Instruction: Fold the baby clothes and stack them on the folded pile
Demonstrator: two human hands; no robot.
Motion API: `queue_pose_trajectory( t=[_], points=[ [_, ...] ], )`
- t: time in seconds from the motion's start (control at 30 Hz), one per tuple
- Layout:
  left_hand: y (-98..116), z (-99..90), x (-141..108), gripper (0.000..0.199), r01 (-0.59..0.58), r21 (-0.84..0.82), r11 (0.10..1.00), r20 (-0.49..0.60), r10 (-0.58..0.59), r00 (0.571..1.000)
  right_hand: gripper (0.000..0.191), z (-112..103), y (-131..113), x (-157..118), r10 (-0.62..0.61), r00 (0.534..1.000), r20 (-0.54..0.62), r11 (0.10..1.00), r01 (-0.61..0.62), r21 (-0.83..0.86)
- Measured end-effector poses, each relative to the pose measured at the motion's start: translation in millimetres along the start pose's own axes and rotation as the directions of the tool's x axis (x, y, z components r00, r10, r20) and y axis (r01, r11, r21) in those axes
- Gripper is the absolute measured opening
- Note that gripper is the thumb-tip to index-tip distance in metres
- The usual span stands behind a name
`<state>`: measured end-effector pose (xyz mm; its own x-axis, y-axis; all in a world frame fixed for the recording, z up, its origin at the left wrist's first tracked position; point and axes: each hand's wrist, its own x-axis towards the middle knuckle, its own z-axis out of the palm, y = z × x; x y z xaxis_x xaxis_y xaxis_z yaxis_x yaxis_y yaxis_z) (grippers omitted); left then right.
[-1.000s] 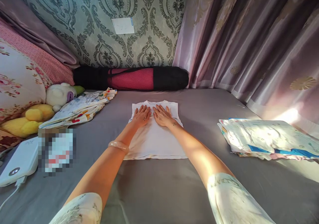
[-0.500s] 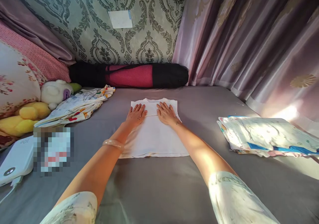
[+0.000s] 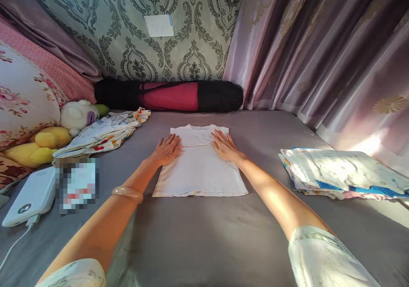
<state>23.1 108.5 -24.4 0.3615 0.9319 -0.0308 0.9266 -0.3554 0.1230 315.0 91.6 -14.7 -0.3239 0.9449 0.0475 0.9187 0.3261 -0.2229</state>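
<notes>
A white garment lies flat on the grey sheet, with a folded strip across its top and its lower edge spreading wider. My left hand rests palm down on its upper left edge, fingers apart. On the upper right part of the garment lies my right hand, also flat with its fingers spread. Neither hand grips the cloth.
Folded patterned clothes are stacked at the right. At the left are a patterned cloth, a white power bank with a cable, and plush toys. A black and red roll lies along the wall.
Both hands have moved apart, the left one outward to the left and the right one to the right. More of the garment's middle shows between them. The view has shifted slightly.
</notes>
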Motion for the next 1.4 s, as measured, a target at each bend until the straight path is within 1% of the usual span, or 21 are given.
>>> queue_pose_trajectory(
  t=[0.13,0.23,0.33,0.4,0.43,0.5,0.6,0.67,0.73,0.8,0.87,0.93,1.0,1.1,1.2,1.3,1.4],
  points=[
    [-3.6,5.8,-3.8,0.069,0.013,-0.004,1.000,0.041,-0.012,0.999,0.059,6.9,2.9,-4.3,0.043,0.998,0.037,0.999,-0.043,0.000],
    [-1.1,4.1,-4.4,0.068,0.017,-0.007,1.000,0.044,-0.016,0.999,0.059,6.5,1.4,-4.1,0.047,0.998,0.042,0.999,-0.047,-0.007],
    [3.4,-0.2,-7.6,0.068,0.030,0.030,0.999,0.010,-0.030,0.999,0.059,1.5,-1.1,-6.2,0.055,0.997,0.060,0.998,-0.056,0.003],
    [7.2,-3.3,-13.6,0.067,0.012,0.072,0.997,-0.033,-0.010,0.999,0.060,-2.6,-3.8,-11.6,0.058,0.996,0.061,0.998,-0.058,0.011],
    [9.8,-5.1,-18.3,0.066,-0.007,0.087,0.996,-0.050,0.012,0.999,0.060,-4.6,-5.7,-16.0,0.050,0.997,0.055,0.999,-0.051,0.011],
    [16.9,-9.8,-31.3,0.061,-0.066,0.088,0.994,-0.048,0.071,0.996,0.059,-8.4,-11.7,-28.1,0.011,0.999,0.048,1.000,-0.011,0.006],
    [33.9,-20.1,-59.0,0.051,-0.185,0.026,0.982,-0.013,0.186,0.982,0.053,-13.3,-26.4,-53.3,-0.114,0.992,0.055,0.993,0.114,0.011],
    [47.7,-27.6,-80.1,0.047,-0.284,-0.049,0.958,-0.010,0.284,0.959,0.047,-15.4,-38.8,-72.2,-0.204,0.978,0.054,0.979,0.202,0.038],
    [60.5,-33.0,-99.6,0.044,-0.375,-0.145,0.916,-0.008,0.378,0.926,0.044,-15.9,-51.3,-90.2,-0.266,0.963,0.043,0.962,0.263,0.071],
    [70.0,-34.4,-114.9,0.042,-0.428,-0.209,0.879,-0.013,0.435,0.900,0.043,-14.8,-62.2,-105.8,-0.316,0.948,0.035,0.945,0.311,0.099],
    [75.8,-32.2,-124.4,0.040,-0.457,-0.229,0.860,-0.025,0.464,0.886,0.041,-12.9,-71.2,-118.2,-0.366,0.930,0.033,0.926,0.360,0.112],
    [78.9,-27.5,-128.9,0.034,-0.478,-0.224,0.849,-0.046,0.481,0.876,0.039,-11.2,-78.3,-127.7,-0.404,0.914,0.031,0.911,0.399,0.108],
    [80.8,-22.1,-130.5,0.030,-0.504,-0.194,0.842,-0.071,0.500,0.863,0.039,-10.7,-84.0,-134.5,-0.417,0.909,0.023,0.905,0.413,0.102],
    [83.7,-15.2,-131.7,0.032,-0.541,-0.096,0.836,-0.099,0.533,0.841,0.037,-11.9,-90.0,-140.7,-0.391,0.920,0.019,0.916,0.388,0.101],
    [87.4,-12.1,-133.1,0.035,-0.554,0.030,0.832,-0.101,0.554,0.826,0.035,-12.7,-93.8,-142.9,-0.367,0.930,0.014,0.927,0.365,0.088],
    [90.3,-12.4,-133.0,0.035,-0.551,0.116,0.827,-0.070,0.560,0.826,0.033,-10.4,-97.1,-142.2,-0.342,0.939,-0.015,0.937,0.343,0.070],
    [91.0,-11.9,-129.0,0.029,-0.533,0.102,0.840,-0.051,0.540,0.840,0.034,-5.6,-101.1,-139.8,-0.296,0.954,-0.047,0.953,0.299,0.050]
  ],
)
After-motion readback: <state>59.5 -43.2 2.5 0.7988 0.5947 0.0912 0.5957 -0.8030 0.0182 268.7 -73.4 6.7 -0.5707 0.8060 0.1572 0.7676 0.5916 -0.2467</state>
